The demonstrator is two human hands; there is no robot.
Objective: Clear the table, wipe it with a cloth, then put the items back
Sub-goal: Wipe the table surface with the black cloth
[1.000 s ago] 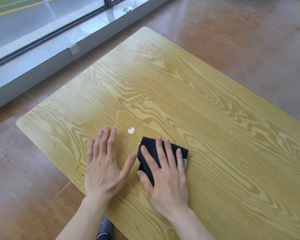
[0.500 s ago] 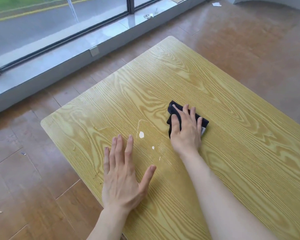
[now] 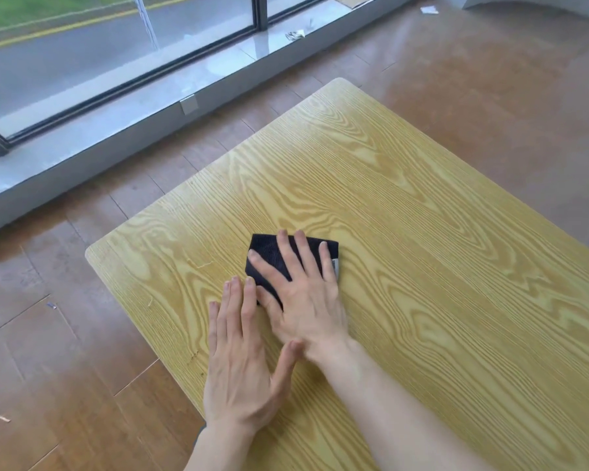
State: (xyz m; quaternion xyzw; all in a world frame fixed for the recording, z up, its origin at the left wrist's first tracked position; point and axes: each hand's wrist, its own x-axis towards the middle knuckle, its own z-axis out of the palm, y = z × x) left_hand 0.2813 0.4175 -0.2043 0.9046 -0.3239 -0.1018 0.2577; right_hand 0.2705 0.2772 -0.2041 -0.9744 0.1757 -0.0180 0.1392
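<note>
Right hand (image 3: 306, 300): fingers (image 3: 303, 253) spread and flat, pressing down on a folded black cloth (image 3: 272, 249). No grasp, just palm and fingers on top; thumb lies along the cloth's lower left edge. A small grey tag pokes out at the cloth's right edge, beside the little finger.

Left hand (image 3: 242, 365): also flat on the table (image 3: 456, 266), fingers together and straight, thumb angled out to the right and touching the right wrist. Holding nothing. Its fingertips (image 3: 235, 283) sit just beside the cloth's lower left corner; contact with it can't be judged.

Cloth sits mid-frame, slightly left of centre, on the left half of the tabletop, away from every edge.

Table: yellow wood-grain laminate, rounded corners, runs from centre to the lower right of the frame. Only the cloth and hands are on it. A faint scratch mark shows left of the cloth.

Around it: brown plank floor (image 3: 65, 334) with small scraps, grey window sill (image 3: 82, 144) and dark-framed window (image 3: 116, 45) across the upper left.
</note>
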